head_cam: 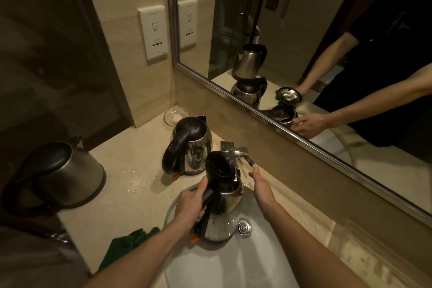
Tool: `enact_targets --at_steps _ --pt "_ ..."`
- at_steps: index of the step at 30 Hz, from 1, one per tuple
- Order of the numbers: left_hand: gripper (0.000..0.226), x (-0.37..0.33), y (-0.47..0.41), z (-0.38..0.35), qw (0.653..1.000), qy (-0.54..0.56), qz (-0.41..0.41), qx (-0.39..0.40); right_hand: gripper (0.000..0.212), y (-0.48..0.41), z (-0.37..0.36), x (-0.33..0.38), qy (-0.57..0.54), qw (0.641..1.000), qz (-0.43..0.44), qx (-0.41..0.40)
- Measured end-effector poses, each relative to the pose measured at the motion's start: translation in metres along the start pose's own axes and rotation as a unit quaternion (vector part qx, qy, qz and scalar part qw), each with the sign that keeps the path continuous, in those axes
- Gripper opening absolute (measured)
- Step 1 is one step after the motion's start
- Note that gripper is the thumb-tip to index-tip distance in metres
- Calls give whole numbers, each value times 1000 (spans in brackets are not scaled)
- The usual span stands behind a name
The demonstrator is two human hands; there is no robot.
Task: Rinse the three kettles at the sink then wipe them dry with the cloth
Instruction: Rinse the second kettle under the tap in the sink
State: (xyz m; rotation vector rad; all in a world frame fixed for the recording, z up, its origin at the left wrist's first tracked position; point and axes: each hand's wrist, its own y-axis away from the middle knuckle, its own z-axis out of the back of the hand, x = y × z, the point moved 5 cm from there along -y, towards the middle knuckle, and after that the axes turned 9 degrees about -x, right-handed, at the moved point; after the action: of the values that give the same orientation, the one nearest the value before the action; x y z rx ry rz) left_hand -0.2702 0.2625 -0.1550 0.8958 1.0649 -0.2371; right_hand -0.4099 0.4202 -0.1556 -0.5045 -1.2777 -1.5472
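- Over the sink (233, 264), near its back rim: held kettle (224, 213), steel body, black lid flipped up, nearly upright. We judge it rigid, slick where the steel is wet, light if empty and heavier once water goes in.
- Left hand (189, 203): clamped round the black handle of the held kettle. We rate that handle the one sound hold, since the polished wall would slide in wet fingers.
- Right hand (263, 190): holds nothing, fingers straight, reaching to the lever of the tap (243, 154). We cannot tell whether the fingertips touch it.
- At the back edge of the counter (131, 194), just left of the tap: back kettle (194, 147), lid down, droplets on top. Take it by the handle.
- At the counter's left edge: left kettle (63, 175), wider, duller steel, lid down. We expect it to be the heaviest. Take it by its loop handle.
- At the counter's front edge, left of the sink: cloth (126, 248), green, crumpled, soft. Any pinch will lift it.
- Back left corner of the counter: glass dish (175, 116), fragile, well apart from both hands.
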Motion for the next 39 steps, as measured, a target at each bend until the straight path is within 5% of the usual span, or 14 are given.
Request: enact_targets --at_steps 34,39 --pt "58 3 -3 4 1000 -6 -10 -3 59 6 -10 9 -24 995 78 -50" --pt "55 8 -1 6 1000 6 -4 1 65 15 -19 -22 -43 999 -19 -25"
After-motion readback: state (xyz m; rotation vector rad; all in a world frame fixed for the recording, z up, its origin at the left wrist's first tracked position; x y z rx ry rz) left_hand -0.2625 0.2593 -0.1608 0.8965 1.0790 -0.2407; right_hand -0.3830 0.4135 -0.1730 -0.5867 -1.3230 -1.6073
